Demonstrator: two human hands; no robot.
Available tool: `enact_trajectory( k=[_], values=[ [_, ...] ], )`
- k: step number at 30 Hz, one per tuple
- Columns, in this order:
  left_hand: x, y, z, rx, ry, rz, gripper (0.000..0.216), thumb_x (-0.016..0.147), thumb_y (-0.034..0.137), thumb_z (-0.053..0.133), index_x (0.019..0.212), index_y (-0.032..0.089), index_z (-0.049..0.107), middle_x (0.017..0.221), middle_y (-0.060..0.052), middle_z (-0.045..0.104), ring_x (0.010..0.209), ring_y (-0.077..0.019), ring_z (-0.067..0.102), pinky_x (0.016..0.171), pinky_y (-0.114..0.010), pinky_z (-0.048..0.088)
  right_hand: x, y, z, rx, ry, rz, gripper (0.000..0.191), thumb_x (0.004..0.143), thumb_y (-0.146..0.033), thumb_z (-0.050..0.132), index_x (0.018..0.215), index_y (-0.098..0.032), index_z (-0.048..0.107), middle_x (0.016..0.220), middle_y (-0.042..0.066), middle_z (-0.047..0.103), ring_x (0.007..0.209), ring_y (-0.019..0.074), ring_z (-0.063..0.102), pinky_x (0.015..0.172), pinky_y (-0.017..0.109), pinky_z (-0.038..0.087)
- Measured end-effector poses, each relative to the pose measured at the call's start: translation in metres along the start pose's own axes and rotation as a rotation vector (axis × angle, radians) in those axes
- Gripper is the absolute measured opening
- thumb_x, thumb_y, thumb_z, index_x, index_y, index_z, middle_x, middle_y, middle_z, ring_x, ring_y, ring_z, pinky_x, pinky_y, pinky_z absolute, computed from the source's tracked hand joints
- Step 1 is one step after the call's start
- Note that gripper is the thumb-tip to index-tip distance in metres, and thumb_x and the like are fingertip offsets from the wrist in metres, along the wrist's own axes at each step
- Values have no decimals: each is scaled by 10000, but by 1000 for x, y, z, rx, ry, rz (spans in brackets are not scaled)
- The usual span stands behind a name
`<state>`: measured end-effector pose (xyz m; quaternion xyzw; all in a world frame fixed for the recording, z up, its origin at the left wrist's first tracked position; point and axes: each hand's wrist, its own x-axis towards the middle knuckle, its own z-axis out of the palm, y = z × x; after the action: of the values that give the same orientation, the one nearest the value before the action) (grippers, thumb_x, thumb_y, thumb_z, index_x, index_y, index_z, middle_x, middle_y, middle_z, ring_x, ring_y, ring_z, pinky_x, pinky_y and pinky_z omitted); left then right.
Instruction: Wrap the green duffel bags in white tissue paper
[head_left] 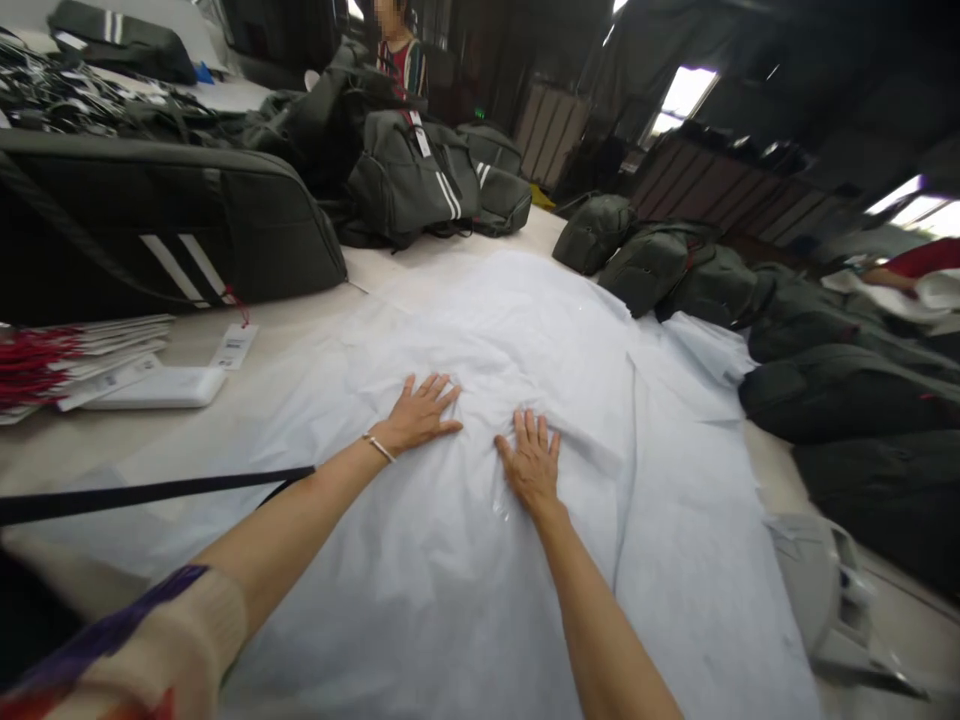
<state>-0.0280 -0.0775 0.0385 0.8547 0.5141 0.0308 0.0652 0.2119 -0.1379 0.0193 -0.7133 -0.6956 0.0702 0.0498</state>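
Note:
Thin white translucent sheets [450, 580], perhaps plastic or tissue, lie spread over the table in front of me. My left hand [421, 414] rests palm down on them with its fingers spread; a bracelet [379, 447] circles that wrist. To its right, my right hand [532, 462] also presses flat on the sheets, fingers stretched forward. Creases gather in the sheet around both hands. Neither hand holds anything. A dark strap [157, 492] runs in from the left edge and ends by my left forearm.
A large dark bag with white stripes [172, 225] stands at left, beside red-stringed tags [82, 365] and a white flat box [161, 388]. More dark bags [420, 180] stand behind; others line the right [840, 390]. A grey device [817, 590] sits lower right. A person [403, 60] is behind.

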Motion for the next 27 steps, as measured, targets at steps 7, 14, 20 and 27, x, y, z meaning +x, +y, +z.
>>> enact_trajectory(
  k=[7,14,20,27],
  values=[
    [-34,-24,-14,44,-35,24,705,964,589,424,1538,204,284,1617,-156,205,1496,-335,148,1173,-629,90,-12,25,-34,162,105,124,673,993,-579,229,1529,-179,298,1622,117,200,1504,297,89,1190,593,81],
    [-38,-43,-5,7,-109,-35,740,964,636,348,1554,207,225,1632,-149,153,1504,-331,96,1160,-650,36,12,38,-22,69,-35,66,683,985,-607,236,1536,-206,280,1625,110,196,1502,316,84,1183,621,45],
    [12,-42,-2,-32,-96,-42,762,957,663,319,1562,217,191,1638,-145,123,1507,-335,66,1157,-646,-10,52,50,-10,38,-13,74,692,983,-608,236,1537,-196,279,1631,101,174,1505,324,38,1181,616,-13],
    [1,-35,-24,-44,-26,37,726,982,621,336,1561,207,196,1638,-144,128,1507,-332,67,1172,-609,11,27,52,-48,116,81,-3,691,985,-566,288,1544,-165,228,1629,133,165,1507,314,61,1178,624,68]
  ],
)
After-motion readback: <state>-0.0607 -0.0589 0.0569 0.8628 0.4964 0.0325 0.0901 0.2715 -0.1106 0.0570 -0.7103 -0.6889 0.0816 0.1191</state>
